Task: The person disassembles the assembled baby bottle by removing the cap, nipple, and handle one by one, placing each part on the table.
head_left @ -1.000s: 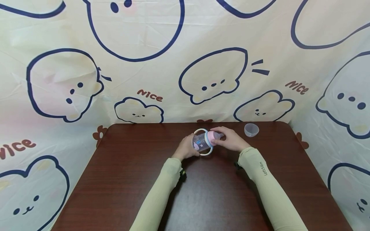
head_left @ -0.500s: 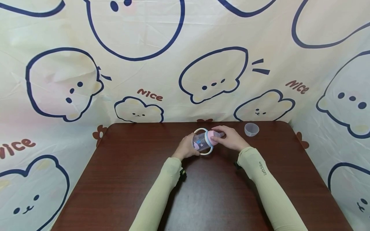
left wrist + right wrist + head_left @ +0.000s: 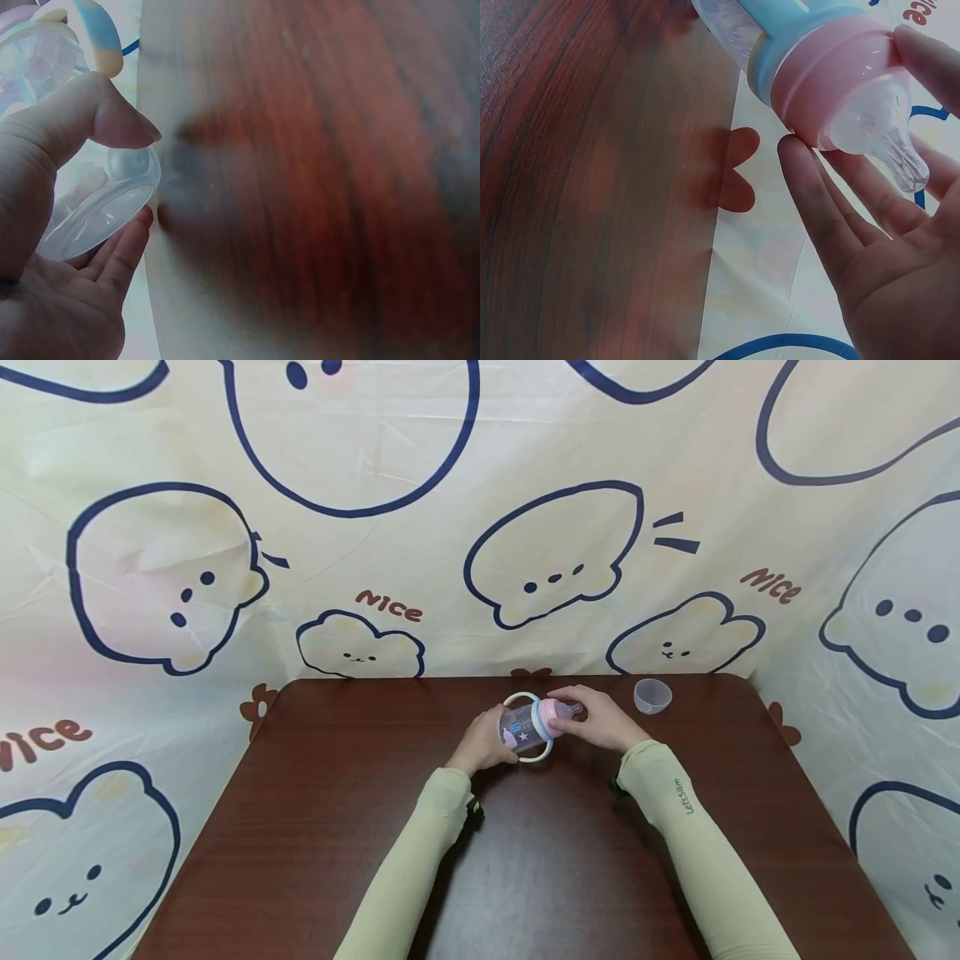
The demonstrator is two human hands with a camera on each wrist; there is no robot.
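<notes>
1. Held tilted near the middle of the worktop's [image 3: 360,760] far edge: one bottle [image 3: 521,729].
2. Gripped round its base by the left hand [image 3: 480,745], pinched at the pink collar [image 3: 549,716] by the right hand [image 3: 598,718].
3. Probably light, smooth, fairly stiff, soft only at the teat [image 3: 877,124]; best taken by body or collar.
4. Counted: two handles [image 3: 520,695], one clear cup [image 3: 652,697] near the far right corner.

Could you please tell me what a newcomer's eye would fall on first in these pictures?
Probably the big blue-outlined cartoon faces on the pale backdrop behind the brown table. Next would come the pink-topped baby bottle, held on a slant by the left grip and the right grip, toward the table's far side. A small clear cup sits apart, to the right of both.
</notes>
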